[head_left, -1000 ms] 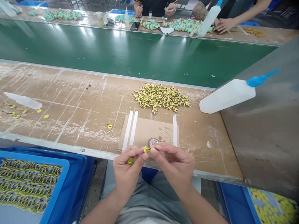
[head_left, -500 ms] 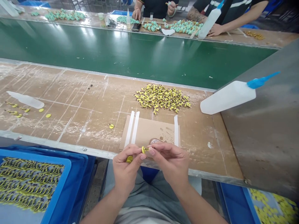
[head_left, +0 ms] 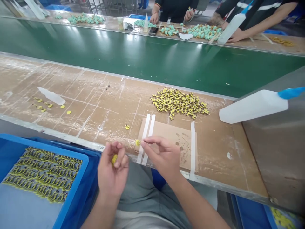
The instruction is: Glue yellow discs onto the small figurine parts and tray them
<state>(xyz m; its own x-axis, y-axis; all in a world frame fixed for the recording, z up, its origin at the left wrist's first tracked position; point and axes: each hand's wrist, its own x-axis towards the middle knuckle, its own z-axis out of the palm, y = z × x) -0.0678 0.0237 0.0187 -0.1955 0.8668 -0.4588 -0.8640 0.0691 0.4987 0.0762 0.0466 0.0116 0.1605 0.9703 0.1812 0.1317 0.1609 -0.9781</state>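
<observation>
We see the left hand [head_left: 111, 173] curled, its fingers [head_left: 121, 156] closed narrowly around a rounded yellow piece [head_left: 114, 159]. The right hand [head_left: 163, 156] reaches over a cardboard sheet [head_left: 166, 135] edged with smooth white tape strips [head_left: 192, 149], its fingers [head_left: 154, 142] narrow and just beside a small yellow disc [head_left: 137, 142]; we cannot tell whether they hold it. Beyond lies a loose heap of yellow-and-dark pieces [head_left: 178, 103] on the scuffed, cardboard-covered counter [head_left: 95, 127]. A white plastic squeeze bottle [head_left: 252, 106] with a tapered blue nozzle [head_left: 289, 93] lies at right, and a blue plastic tray [head_left: 85, 162] holds close rows of similar pieces at left.
</observation>
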